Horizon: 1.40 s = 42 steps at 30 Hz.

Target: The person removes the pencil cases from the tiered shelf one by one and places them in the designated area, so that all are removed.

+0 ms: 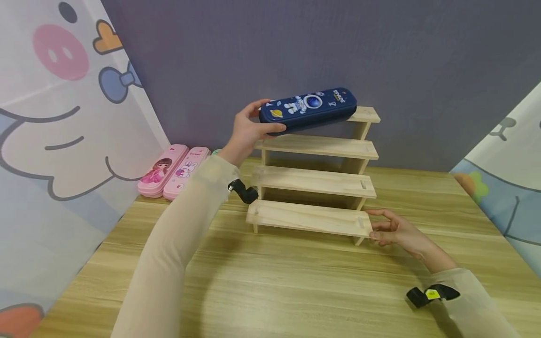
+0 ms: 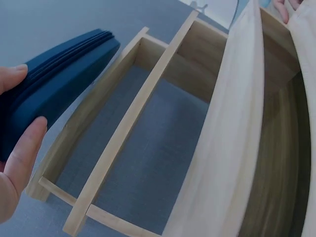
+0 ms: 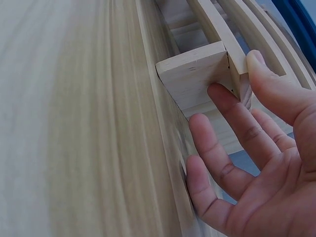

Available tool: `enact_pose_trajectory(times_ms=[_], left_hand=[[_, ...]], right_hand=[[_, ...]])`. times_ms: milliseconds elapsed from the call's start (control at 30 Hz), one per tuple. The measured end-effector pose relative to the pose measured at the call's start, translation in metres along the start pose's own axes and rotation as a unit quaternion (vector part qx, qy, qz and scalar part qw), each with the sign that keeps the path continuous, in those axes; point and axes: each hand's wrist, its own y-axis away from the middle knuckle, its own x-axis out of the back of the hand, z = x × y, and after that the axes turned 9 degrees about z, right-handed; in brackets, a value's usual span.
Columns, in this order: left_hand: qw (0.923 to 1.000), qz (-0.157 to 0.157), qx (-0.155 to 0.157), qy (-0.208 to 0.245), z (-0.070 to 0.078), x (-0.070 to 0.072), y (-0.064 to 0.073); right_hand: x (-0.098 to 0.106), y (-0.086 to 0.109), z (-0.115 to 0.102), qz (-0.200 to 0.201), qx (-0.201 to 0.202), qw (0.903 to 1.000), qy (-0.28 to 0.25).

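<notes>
A navy pencil case (image 1: pixel 308 110) with an astronaut and "SPACE" on its lid is gripped at its left end by my left hand (image 1: pixel 246 130). Thumb and fingers lie on opposite sides of the case's blue body (image 2: pixel 74 81) in the left wrist view. It overlaps the top step of a pale wooden tiered rack (image 1: pixel 310 217) in the head view, tilted with its right end higher. At the lowest step's right end, my right hand (image 1: pixel 397 232) pinches the board. The right wrist view has the thumb (image 3: pixel 269 81) on the board's edge and a finger against the support.
Two pink pencil cases, one with a girl (image 1: pixel 162 171) and one with a rabbit (image 1: pixel 186 172), lie at the back left. A bit of green shows beside them, mostly behind the left arm. A grey wall (image 1: pixel 422 94) stands directly behind the wood-grain table (image 1: pixel 270 286).
</notes>
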Motion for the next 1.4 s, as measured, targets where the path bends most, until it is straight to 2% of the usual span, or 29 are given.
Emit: enact_pose_trajectory(times_ms=[333,567,800,1000,1400], left_hand=[[0.9976,0.063,-0.022,-0.02,-0.003,0.007,0.016],[0.9947,0.099,-0.03,0.006,-0.007,0.015,0.027],[0.989,0.137,-0.053,-0.016,-0.009,0.024,0.035],[0.9848,0.158,-0.068,-0.027,-0.013,0.034,0.04],[0.9763,0.195,-0.085,0.038,-0.019,0.054,0.049]], right_hand=[[0.0,0.0,0.001,-0.006,0.003,1.0,-0.003],[0.0,0.0,0.001,-0.005,-0.001,1.0,-0.005],[0.001,0.0,0.0,-0.006,0.0,1.0,-0.001],[0.001,0.0,-0.001,-0.004,-0.004,1.0,-0.001],[0.0,0.0,-0.001,0.0,-0.006,1.0,0.004]])
